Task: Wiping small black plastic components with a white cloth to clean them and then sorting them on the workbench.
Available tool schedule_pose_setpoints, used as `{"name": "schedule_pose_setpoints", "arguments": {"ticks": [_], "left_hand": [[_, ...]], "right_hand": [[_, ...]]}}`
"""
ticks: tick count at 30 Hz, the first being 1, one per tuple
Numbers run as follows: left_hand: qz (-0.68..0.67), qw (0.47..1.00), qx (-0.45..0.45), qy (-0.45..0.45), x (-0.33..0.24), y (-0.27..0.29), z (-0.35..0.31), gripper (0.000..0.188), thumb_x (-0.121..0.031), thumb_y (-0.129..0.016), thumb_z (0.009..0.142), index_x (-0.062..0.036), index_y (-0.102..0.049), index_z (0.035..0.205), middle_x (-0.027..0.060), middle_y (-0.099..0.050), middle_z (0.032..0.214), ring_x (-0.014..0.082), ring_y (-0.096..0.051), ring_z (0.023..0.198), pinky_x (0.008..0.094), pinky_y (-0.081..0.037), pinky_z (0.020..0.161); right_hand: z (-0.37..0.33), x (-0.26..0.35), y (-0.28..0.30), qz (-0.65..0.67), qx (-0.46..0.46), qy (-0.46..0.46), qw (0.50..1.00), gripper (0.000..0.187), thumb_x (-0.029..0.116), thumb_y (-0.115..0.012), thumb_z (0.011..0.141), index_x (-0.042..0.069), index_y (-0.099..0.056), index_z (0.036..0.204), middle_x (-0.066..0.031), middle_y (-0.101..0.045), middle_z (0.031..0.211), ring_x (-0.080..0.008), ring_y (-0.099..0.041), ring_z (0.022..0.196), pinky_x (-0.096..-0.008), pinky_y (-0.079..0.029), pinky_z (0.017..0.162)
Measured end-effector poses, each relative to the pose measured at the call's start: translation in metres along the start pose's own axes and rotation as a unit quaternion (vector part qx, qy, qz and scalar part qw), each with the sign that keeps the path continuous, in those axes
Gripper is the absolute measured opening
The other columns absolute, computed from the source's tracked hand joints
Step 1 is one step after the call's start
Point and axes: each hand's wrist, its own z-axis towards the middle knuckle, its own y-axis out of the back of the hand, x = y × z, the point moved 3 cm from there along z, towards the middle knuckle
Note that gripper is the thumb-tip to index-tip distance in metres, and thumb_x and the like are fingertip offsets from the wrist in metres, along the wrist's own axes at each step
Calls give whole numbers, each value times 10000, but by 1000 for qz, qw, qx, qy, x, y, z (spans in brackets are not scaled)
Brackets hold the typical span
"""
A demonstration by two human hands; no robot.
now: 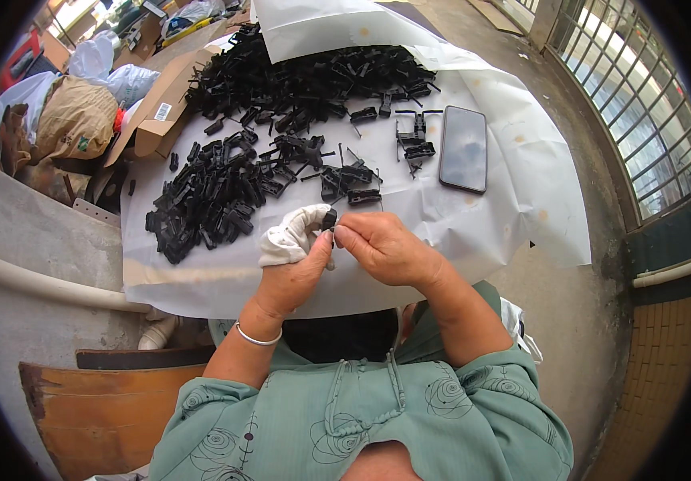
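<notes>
Just past the table's near edge, my left hand is closed, its fingers covered by a white cloth glove that leaves the thumb bare. It grips a small black plastic part, mostly hidden by the fingers. My bare right hand meets it from the right, thumb and forefinger pinched together beside the part. What lies between those fingertips is too small to tell. Beyond my hands lie a few loose black plastic parts, some with thin arms. To their left is a heap of black plastic parts.
A larger black pile covers the table's far side, partly under a white sheet. On the right lies a dark phone, near a separate group of black pieces. An open cardboard box and stuffed bags stand left.
</notes>
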Motion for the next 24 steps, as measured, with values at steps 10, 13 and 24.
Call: {"name": "schedule_pose_setpoints", "arguments": {"ticks": [10,13,24], "left_hand": [[217,958,-43,-183,4,2,0,311,27,-564,803,42,-491,1105,67,-561,934,117,-541,796,243,-458,713],[4,993,-26,-116,-5,0,2,303,12,-577,807,12,-477,1092,34,-531,928,108,-513,829,239,-433,764],[-31,999,-8,25,-3,10,5,365,-80,-411,919,-44,-346,1277,31,-552,884,34,-423,558,164,-373,495]], "right_hand": [[-2,-11,-21,57,-33,-99,993,229,144,-507,886,-1,-520,709,-88,-497,596,-153,-421,534,-291,-386,517],[0,-3,-10,70,-31,-76,994,181,144,-533,868,3,-548,755,-92,-500,601,-155,-433,535,-288,-394,523],[2,-4,6,-73,-34,56,995,77,66,-639,761,11,-631,814,-106,-600,693,-230,-576,619,-308,-453,565]]}}
